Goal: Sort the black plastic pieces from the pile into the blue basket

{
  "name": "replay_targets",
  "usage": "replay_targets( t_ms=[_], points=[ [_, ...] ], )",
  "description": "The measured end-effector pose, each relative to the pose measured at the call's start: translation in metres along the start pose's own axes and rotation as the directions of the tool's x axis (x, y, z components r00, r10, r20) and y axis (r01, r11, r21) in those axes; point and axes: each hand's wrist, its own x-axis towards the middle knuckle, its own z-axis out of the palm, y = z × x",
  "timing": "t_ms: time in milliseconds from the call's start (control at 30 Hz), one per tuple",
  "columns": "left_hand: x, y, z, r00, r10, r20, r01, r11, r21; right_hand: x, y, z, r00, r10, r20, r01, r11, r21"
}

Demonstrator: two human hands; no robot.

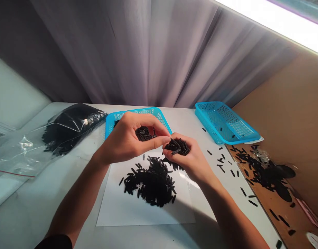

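Observation:
My right hand point(191, 157) is cupped round a handful of small black strips point(181, 147), which stick up between the thumb and fingers. From the left, my left hand point(130, 140) reaches over, thumb and forefinger pinched at the edge of that handful; a black strip seems to be between the tips, partly lost against the others. Below both hands a loose pile of the same black strips point(152, 183) lies on a white sheet point(117, 214). Behind my left hand is a blue basket point(148, 111) with more black strips in it, partly hidden by the hand.
At the left lies a clear zip bag point(71, 128) full of black pieces. A second blue basket point(221, 119) stands at the back right. Scattered strips point(234, 173) lie on the white table and on a brown board point(268, 207) at the right. A grey curtain point(148, 52) hangs behind.

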Motion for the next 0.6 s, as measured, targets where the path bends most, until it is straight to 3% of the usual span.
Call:
replay_targets(
  t_ms=[367,600],
  points=[
    [-0.002,0.004,-0.001,1.0,0.0,-0.011,0.0,0.999,-0.047,-0.007,-0.005,-0.002,0.999,-0.046,-0.01,0.046,0.999,-0.014],
    [-0.001,0.005,0.0,0.999,0.036,-0.039,-0.033,0.997,0.066,-0.014,-0.008,-0.002,0.993,-0.103,-0.055,0.105,0.994,0.033]
  ],
)
